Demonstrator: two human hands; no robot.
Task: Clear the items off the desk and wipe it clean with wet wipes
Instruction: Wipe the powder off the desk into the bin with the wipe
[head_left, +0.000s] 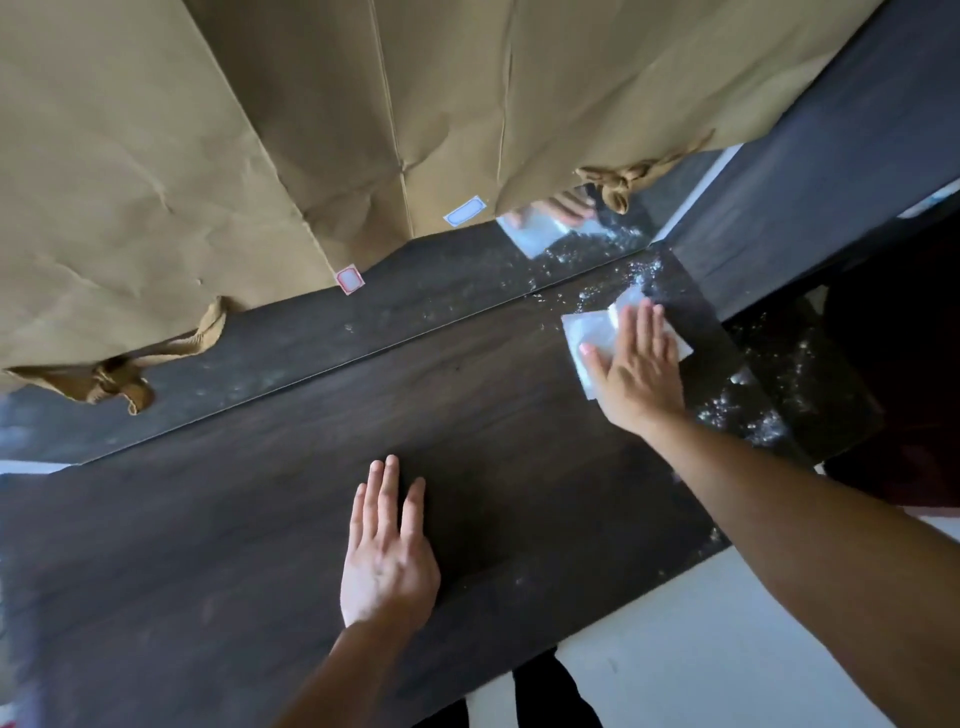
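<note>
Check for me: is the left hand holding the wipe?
No, the left hand lies flat on the bare desk; the wipe is under the right hand.

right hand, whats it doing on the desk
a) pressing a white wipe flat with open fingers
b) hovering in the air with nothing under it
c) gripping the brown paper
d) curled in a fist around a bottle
a: the right hand lies palm down with its fingers spread on the white wipe, which sits on the dark desk near its far right end; the left hand rests flat and bare on the wood.
</note>
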